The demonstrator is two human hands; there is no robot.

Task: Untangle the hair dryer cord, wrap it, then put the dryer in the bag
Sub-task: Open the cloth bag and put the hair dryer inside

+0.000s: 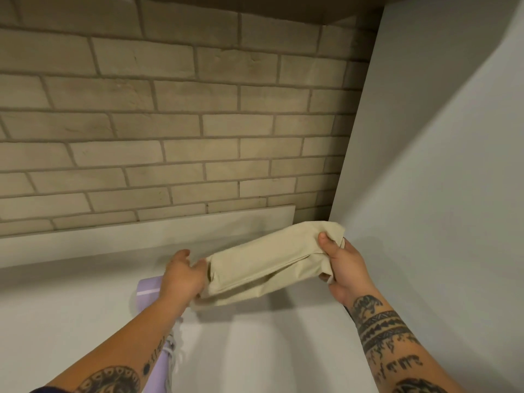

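head view: both hands hold the cloth bag point(255, 268) at lower centre, left hand point(183, 275) curled on its left end, right hand point(340, 268) pinching its right. hair dryer point(149, 290) lies under the left forearm, long axis running to lower frame, nearest the left hand.

Site reads as a home interior, a fitted alcove. Evidence: the back wall point(170, 109) is faced in pale beige brick with grey joints; a plain white bench point(283, 350) runs beneath it with a low upstand point(141, 234); a white side panel point(439, 137) closes my right. A lilac hair dryer point(149, 287) lies on the bench.
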